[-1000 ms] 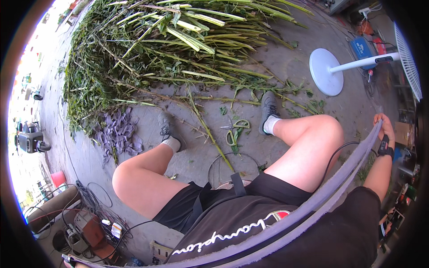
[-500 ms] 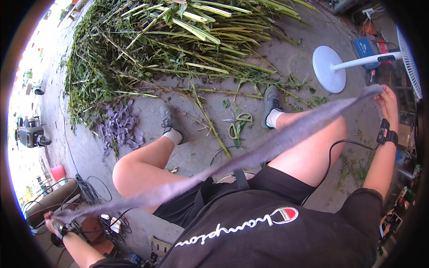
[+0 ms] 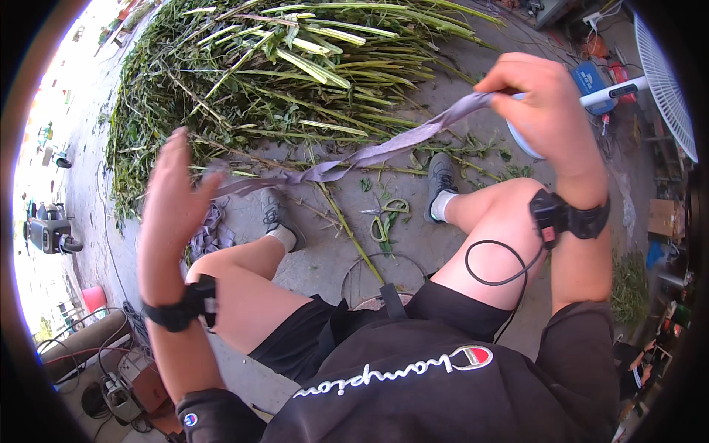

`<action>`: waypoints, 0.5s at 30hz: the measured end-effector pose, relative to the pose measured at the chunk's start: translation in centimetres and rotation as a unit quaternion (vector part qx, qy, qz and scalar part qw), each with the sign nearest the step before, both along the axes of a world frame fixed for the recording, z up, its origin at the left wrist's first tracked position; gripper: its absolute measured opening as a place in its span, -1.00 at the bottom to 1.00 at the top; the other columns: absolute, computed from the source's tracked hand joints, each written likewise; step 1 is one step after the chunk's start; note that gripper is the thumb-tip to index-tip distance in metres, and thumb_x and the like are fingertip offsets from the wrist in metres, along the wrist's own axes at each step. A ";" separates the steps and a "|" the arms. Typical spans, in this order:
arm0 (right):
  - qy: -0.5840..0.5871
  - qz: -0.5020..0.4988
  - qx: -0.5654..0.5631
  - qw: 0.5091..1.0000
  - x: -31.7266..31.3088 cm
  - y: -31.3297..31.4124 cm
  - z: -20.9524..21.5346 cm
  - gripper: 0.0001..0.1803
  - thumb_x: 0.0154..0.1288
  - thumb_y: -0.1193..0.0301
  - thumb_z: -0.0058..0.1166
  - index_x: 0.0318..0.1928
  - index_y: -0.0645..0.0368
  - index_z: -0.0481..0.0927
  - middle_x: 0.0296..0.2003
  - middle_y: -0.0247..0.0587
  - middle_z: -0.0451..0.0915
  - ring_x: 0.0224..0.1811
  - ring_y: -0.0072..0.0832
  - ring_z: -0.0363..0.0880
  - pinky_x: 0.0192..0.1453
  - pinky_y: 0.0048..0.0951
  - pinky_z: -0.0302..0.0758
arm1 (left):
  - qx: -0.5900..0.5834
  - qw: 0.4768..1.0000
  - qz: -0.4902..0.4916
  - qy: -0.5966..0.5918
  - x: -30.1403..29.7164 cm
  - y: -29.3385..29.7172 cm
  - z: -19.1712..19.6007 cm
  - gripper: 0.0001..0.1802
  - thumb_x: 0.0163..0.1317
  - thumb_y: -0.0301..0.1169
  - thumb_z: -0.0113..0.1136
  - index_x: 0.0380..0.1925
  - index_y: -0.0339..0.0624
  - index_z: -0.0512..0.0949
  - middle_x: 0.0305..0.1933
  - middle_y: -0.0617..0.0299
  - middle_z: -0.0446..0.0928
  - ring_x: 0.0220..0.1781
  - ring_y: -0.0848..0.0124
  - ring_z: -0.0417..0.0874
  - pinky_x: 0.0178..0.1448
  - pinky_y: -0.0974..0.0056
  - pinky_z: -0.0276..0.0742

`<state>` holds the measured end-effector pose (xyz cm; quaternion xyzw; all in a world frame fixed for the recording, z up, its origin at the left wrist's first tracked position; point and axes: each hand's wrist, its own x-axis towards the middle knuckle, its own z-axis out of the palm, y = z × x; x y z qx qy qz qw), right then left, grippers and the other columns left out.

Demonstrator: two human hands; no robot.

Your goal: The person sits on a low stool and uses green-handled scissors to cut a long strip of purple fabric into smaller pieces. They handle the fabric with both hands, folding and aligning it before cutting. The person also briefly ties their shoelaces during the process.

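A long grey-purple cloth strip (image 3: 384,150) hangs in the air across the space between my raised hands, twisted along its length. My right hand (image 3: 543,111), at the upper right, is closed with thumb and fingers pinching one end. On the left, my left hand (image 3: 171,199) has its fingers stretched upward and its thumb apart; the strip's other end is blurred beside the thumb. A tangled pile of similar strips (image 3: 210,230) lies on the floor, partly hidden behind my left hand. Scissors (image 3: 382,218) with yellow-green handles rest on the floor between my shoes.
A large heap of cut leafy stems (image 3: 295,81) covers the floor ahead. One long stem (image 3: 343,221) points toward me. A white standing fan (image 3: 661,81) stands to the right, near a blue box (image 3: 591,77). Cables and equipment (image 3: 122,384) occupy the lower left.
Both hands have come up and inward from wide apart. The strip, earlier stretched diagonally over my lap, is now shorter across, twisted and farther ahead. The left fingers have opened out.
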<state>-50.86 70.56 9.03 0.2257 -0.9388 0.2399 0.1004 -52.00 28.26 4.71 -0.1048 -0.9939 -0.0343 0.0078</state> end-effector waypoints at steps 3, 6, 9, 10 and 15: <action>0.015 0.078 -0.060 0.995 -0.6 -4.8 -2.4 -0.88 -0.07 0.65 0.12 -0.41 0.34 0.60 -0.52 -0.11 0.52 -0.49 -0.30 0.53 -0.40 -0.39 0.42 | 0.333 0.923 -0.190 -0.042 1.7 8.5 -0.6 -0.37 0.24 -0.26 0.23 0.26 -0.30 0.34 0.26 -0.16 0.41 0.33 0.03 0.41 0.37 0.10 0.33; -0.017 0.044 -0.134 0.990 0.4 -9.0 -3.7 -0.92 -0.06 0.58 0.13 -0.45 0.28 0.61 -0.51 -0.10 0.55 -0.45 -0.21 0.56 -0.36 -0.30 0.48 | 0.511 0.839 -0.156 -0.098 0.9 12.4 -3.0 -0.44 0.36 -0.18 0.10 0.24 -0.31 0.35 0.18 -0.10 0.49 0.24 0.16 0.49 0.27 0.19 0.40; -0.022 0.027 -0.166 0.985 0.6 -11.1 -5.5 -0.93 -0.03 0.51 0.13 -0.48 0.23 0.61 -0.51 -0.12 0.55 -0.42 -0.14 0.56 -0.33 -0.24 0.51 | 0.687 0.657 -0.118 -0.286 0.4 13.6 -5.2 -0.42 0.46 -0.06 -0.06 0.23 -0.34 0.35 -0.05 0.16 0.55 -0.02 0.44 0.54 0.12 0.33 0.42; -0.034 0.013 -0.172 0.984 0.6 -11.3 -5.8 -0.93 -0.03 0.51 0.13 -0.47 0.23 0.61 -0.51 -0.12 0.55 -0.42 -0.14 0.56 -0.33 -0.24 0.51 | 0.723 0.591 -0.085 -0.347 0.2 13.3 -5.7 -0.54 0.46 -0.12 -0.03 0.11 -0.30 0.38 -0.16 0.20 0.54 -0.13 0.48 0.54 -0.03 0.39 0.44; -0.075 -0.010 -0.157 0.985 -0.5 -11.1 -6.6 -0.92 0.01 0.51 0.12 -0.45 0.26 0.60 -0.50 -0.11 0.55 -0.40 -0.14 0.56 -0.32 -0.23 0.50 | 0.692 0.625 -0.065 -0.354 -0.3 12.9 -7.8 -0.68 0.42 -0.10 0.03 -0.20 -0.14 0.37 -0.40 0.38 0.47 -0.47 0.68 0.37 -0.44 0.56 0.18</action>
